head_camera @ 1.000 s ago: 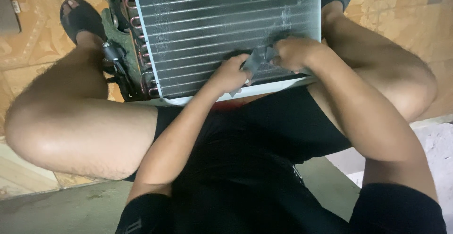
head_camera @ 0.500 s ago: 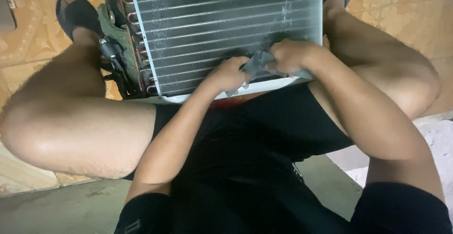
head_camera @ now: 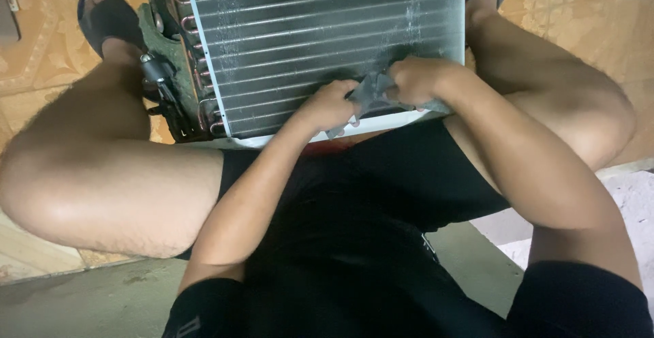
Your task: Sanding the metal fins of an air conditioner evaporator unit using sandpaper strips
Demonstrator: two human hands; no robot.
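Patterned tile floor (head_camera: pixel 572 11), frame edges. Finned coil unit (head_camera: pixel 320 38), upper centre, partly cleaned, apparently. Left hand (head_camera: pixel 330 106) and right hand (head_camera: pixel 415 80) both clenched on grey rag (head_camera: pixel 371 96).

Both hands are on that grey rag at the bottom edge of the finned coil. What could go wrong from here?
The left hand and right hand press the grey rag on the finned coil; its thin fins could bend or nick fingers. The coil leans between the knees, so a hard wipe might tip it. The copper tube bends look exposed to knocks.
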